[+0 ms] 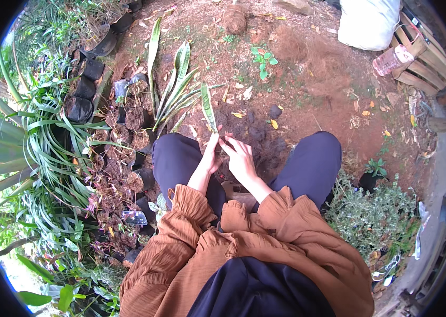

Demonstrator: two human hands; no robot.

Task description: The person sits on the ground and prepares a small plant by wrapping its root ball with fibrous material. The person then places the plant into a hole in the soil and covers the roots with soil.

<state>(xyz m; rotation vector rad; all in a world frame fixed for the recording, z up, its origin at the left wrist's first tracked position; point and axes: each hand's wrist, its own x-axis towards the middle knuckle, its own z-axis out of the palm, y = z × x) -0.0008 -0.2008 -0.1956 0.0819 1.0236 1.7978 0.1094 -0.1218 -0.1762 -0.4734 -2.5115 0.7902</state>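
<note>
My left hand (208, 155) pinches the lower end of a single snake plant leaf (208, 107), which stands upright above my fingers with its green, light-edged blade. Close beside it is my right hand (241, 159), its fingertips bent toward the leaf's base. Whether those fingers grip anything is too small to tell. Beyond my left knee, a bunch of longer snake plant leaves (175, 83) fans out near the ground. Dark fibrous clumps (260, 138) lie on the soil between my knees, partly hidden by my right hand.
Black plant bags and pots (85, 88) line the left, beside strappy green foliage (54, 150). At upper right are a white sack (367, 23), a wooden crate (429, 71) and a pink bottle (392, 60). A small-leaved bush (373, 218) grows to my right. Brown fibre (306, 59) covers soil ahead.
</note>
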